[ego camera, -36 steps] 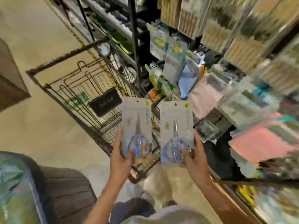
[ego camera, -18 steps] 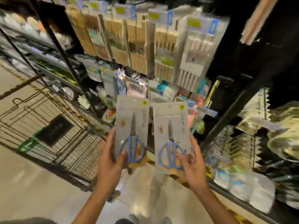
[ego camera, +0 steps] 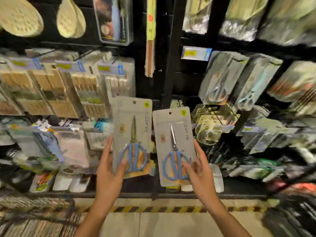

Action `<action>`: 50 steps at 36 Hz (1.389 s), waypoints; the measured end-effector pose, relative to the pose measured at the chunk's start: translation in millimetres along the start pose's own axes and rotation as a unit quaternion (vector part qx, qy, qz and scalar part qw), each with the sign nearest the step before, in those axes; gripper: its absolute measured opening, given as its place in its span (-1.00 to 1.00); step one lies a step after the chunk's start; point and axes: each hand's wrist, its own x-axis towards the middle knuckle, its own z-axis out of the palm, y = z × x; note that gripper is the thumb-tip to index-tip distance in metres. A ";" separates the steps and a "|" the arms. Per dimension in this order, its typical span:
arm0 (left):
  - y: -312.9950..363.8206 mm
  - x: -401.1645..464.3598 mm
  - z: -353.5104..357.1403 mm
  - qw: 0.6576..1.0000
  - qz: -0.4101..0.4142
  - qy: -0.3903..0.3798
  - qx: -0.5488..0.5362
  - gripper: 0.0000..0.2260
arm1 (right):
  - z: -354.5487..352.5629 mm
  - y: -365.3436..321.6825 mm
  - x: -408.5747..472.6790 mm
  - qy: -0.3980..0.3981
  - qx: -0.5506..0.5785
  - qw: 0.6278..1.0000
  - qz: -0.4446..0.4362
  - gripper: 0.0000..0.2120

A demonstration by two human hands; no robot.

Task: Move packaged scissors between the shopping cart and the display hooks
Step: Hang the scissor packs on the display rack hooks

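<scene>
I hold two grey carded packs of blue-handled scissors upright in front of the display rack. My left hand (ego camera: pixel 109 170) grips the left scissors pack (ego camera: pixel 132 127) by its lower left edge, thumb across the handles. My right hand (ego camera: pixel 198 170) grips the right scissors pack (ego camera: pixel 173 134) at its lower right edge. The packs sit side by side, nearly touching. More blurred packs of scissors (ego camera: pixel 222 77) hang on hooks up to the right. The cart's wire rim (ego camera: pixel 34 218) shows at the bottom left corner.
Packs of wooden chopsticks (ego camera: pixel 68 89) hang left of the black upright post (ego camera: pixel 171 65). Mixed packaged goods fill the lower shelves. A yellow-black hazard stripe (ego camera: pixel 162 209) runs along the floor at the shelf base.
The view has swung up and right from the cart to face the display rack. Both hands keep their packs, now raised in front of the hooks.
</scene>
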 end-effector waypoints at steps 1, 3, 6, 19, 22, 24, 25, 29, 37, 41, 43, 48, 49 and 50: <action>1.5 4.9 5.3 1.000 0.002 -0.007 -0.003 -0.36 | -6.2 -5.0 1.3 0.010 -0.001 1.000 -0.005 -0.37; 9.9 13.8 16.9 1.000 0.006 -0.014 -0.007 -0.34 | -18.4 -13.2 5.2 0.027 0.000 1.000 -0.015 -0.37; 25.7 23.9 34.8 1.000 0.008 -0.021 -0.020 -0.33 | -37.4 -22.7 13.5 0.045 0.014 0.999 -0.024 -0.36; 58.8 74.6 99.4 0.997 0.063 0.031 -0.020 -0.31 | -89.4 -9.5 102.1 0.046 0.005 0.995 -0.083 -0.31; 65.6 85.1 114.4 0.996 0.074 0.054 -0.013 -0.31 | -94.2 -4.9 123.2 0.032 0.010 0.996 -0.088 -0.29; 69.8 91.9 122.4 0.995 0.072 0.061 -0.019 -0.30 | -96.2 -1.8 135.1 0.022 0.015 0.996 -0.084 -0.29; 71.2 94.9 125.1 0.995 0.072 0.063 -0.020 -0.30 | -96.5 0.4 140.5 0.015 0.016 0.997 -0.079 -0.29; 75.3 108.1 131.4 0.994 0.082 0.068 -0.005 -0.29 | -92.2 5.1 160.5 0.003 0.034 0.998 -0.059 -0.31; 76.6 135.6 134.1 0.993 0.106 0.042 -0.009 -0.32 | -75.9 11.8 184.1 0.013 0.058 0.997 -0.042 -0.33; 73.7 143.4 133.1 0.993 0.112 0.030 -0.012 -0.33 | -67.4 11.4 193.1 0.030 0.049 0.997 -0.044 -0.32; 72.2 145.8 132.1 0.993 0.117 0.026 -0.018 -0.34 | -63.5 10.9 198.6 0.034 0.044 0.997 -0.049 -0.32; 69.1 150.3 130.2 0.993 0.104 0.018 -0.048 -0.34 | -53.6 2.7 211.4 0.035 0.057 0.996 -0.066 -0.35; 70.1 151.0 130.7 0.993 0.104 0.017 -0.053 -0.33 | -51.6 1.4 214.7 0.037 0.058 0.995 -0.068 -0.34; 71.4 151.5 131.1 0.993 0.104 0.016 -0.056 -0.33 | -49.4 0.3 218.3 0.041 0.057 0.995 -0.069 -0.34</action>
